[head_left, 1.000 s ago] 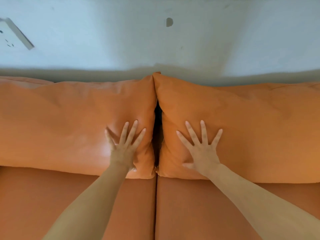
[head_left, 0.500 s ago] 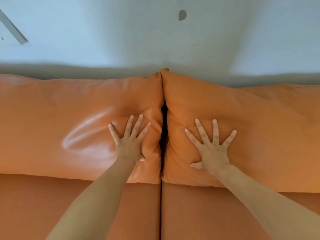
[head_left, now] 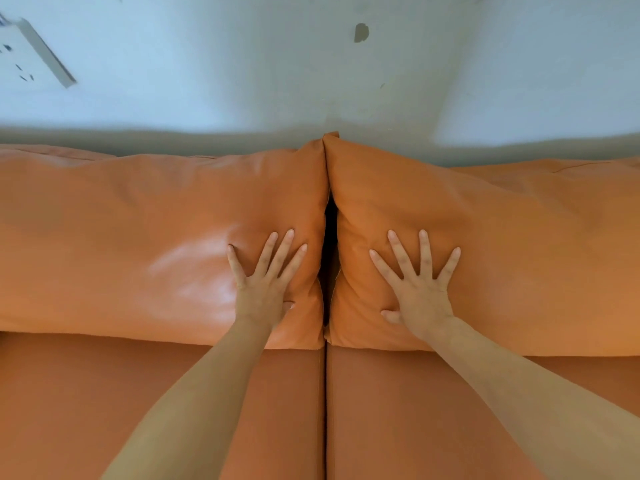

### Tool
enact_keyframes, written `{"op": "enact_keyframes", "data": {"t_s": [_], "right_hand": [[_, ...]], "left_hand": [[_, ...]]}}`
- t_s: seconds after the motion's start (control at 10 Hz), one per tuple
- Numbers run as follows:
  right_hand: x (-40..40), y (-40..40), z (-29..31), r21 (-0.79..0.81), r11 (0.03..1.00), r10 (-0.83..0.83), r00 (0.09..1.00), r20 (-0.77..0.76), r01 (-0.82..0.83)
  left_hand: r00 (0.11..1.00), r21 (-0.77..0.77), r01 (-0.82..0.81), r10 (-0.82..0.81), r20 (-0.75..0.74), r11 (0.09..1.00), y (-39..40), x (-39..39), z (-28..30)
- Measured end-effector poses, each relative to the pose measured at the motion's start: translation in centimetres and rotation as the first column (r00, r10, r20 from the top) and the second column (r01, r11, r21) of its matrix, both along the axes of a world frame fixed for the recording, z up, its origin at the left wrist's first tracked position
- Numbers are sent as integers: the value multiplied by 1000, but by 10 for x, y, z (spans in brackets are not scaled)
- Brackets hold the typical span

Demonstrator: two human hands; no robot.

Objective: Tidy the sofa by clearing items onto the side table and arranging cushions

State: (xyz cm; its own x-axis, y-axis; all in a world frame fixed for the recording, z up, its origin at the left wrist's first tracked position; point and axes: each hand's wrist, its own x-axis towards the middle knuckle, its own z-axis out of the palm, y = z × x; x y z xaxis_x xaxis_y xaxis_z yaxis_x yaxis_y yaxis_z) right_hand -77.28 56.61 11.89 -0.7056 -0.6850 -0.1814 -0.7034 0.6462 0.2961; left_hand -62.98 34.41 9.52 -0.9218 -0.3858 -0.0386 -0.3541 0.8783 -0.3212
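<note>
Orange leather everywhere. Two back cushions stand side by side against the wall, long axes running left-right, inner edges meeting at a dark gap dead centre. Left hand (head_left: pixel 265 289) lies flat with fingers spread on the left back cushion (head_left: pixel 138 244), right hand (head_left: pixel 420 289) likewise on the right back cushion (head_left: pixel 519 251), each just beside that gap, gripping nothing. Seat cushions (head_left: pixel 86 393) sit below. Nothing's in the way; only a wall socket (head_left: pixel 31 53) up left.

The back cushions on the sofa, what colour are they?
Plain orange, no pattern, on both back cushions, seen in the head view.
</note>
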Motion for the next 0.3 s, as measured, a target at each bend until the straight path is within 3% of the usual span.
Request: {"op": "enact_keyframes", "data": {"t_s": [0.3], "right_hand": [[39,24,5,-35,996,83,996,17,-82]], "left_hand": [[997,13,-61,60,41,998,7,44,33]]}}
